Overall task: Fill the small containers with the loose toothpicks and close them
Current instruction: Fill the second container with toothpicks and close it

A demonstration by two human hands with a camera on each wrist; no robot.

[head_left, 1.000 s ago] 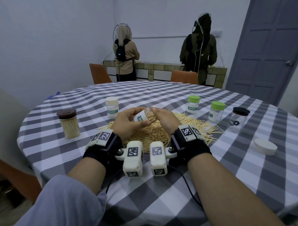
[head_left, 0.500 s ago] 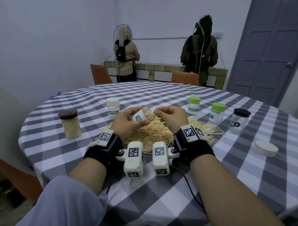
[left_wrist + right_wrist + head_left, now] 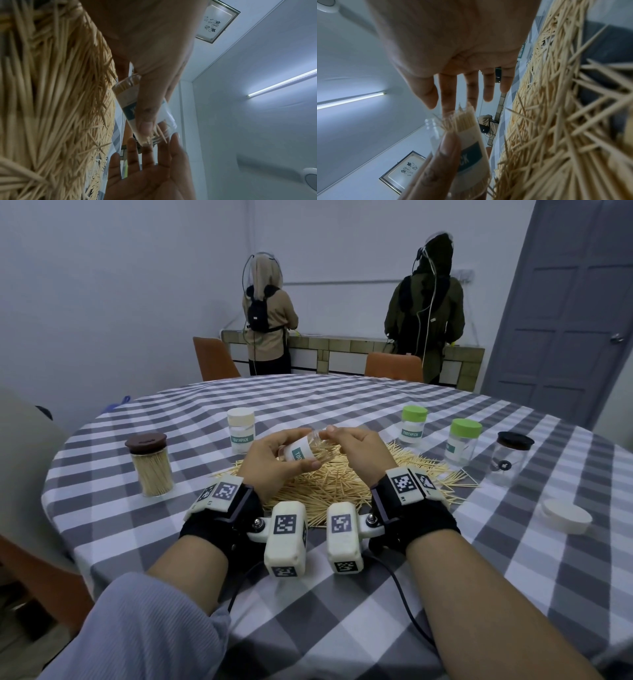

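Gripped on its side in the left hand (image 3: 274, 463), the jar (image 3: 303, 451) is held above the toothpick pile (image 3: 342, 484). At its mouth the right hand (image 3: 359, 450) is kept flat-fingered (nothing held). Filling is judged underway; protruding sticks need tapping in before capping.

Black wrist straps (image 3: 416, 517) carry 2 cream camera pods (image 3: 286, 537) with black-white tags, black cables (image 3: 407, 607), a grey ribbed sleeve (image 3: 144, 635).

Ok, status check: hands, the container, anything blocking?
Left hand grips open container, tilted, toothpicks poking from its mouth. Right hand open, fingers at the mouth. Loose toothpick pile underneath. Nothing blocking.
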